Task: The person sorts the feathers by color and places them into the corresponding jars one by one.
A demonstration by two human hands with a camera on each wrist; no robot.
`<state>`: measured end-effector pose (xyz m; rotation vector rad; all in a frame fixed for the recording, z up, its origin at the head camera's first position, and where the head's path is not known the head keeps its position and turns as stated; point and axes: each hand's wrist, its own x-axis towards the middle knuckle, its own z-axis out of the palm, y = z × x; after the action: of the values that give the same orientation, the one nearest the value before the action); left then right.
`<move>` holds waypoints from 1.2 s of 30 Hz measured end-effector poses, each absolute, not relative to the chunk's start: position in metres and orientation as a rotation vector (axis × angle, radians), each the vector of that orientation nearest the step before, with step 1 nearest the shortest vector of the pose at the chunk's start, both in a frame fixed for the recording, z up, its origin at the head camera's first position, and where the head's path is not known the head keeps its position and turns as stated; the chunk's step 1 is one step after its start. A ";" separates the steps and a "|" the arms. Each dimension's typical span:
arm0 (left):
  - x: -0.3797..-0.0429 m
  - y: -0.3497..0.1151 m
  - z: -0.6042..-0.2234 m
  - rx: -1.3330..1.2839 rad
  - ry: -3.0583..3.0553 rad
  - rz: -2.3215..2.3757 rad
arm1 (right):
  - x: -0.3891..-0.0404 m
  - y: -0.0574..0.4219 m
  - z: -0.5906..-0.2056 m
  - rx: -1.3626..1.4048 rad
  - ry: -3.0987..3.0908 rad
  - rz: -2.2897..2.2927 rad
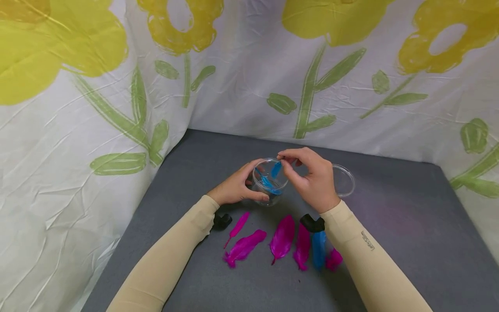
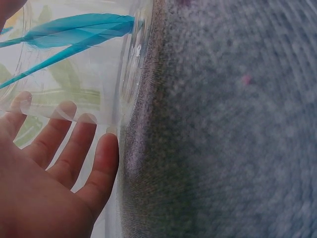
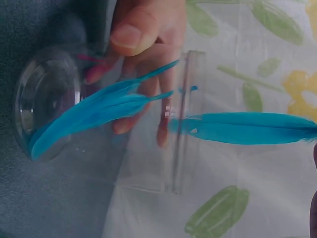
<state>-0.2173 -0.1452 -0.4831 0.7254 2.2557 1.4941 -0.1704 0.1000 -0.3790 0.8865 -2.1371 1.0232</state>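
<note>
Blue feather (image 3: 247, 128) (right hand (image 1: 312, 175)); jar (image 3: 146, 166) beneath

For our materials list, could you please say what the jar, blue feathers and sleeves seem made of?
Jar: clear, glossy, probably plastic, possibly glass; see-through with highlights.
Blue feathers: seemingly dyed plumage, silky; quills and fringed edges show.
Sleeves: likely stretch fabric, matte; close-fitting with slight wrinkles.

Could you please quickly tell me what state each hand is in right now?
Left hand: closed around the jar.
Right hand: closed, pinching a blue feather at the jar's mouth.
</note>
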 end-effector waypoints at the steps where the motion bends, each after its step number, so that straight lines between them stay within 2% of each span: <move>1: -0.217 -0.145 -0.483 0.721 2.253 1.494 | -0.171 0.100 -0.381 0.883 -2.146 1.017; 36: -0.219 -0.147 -0.487 0.727 2.241 1.499 | -0.177 0.092 -0.412 0.918 -2.283 0.914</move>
<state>-0.2188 -0.1467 -0.4875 0.7265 2.2414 1.4992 -0.1770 0.0916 -0.4120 0.9181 -2.2833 0.9137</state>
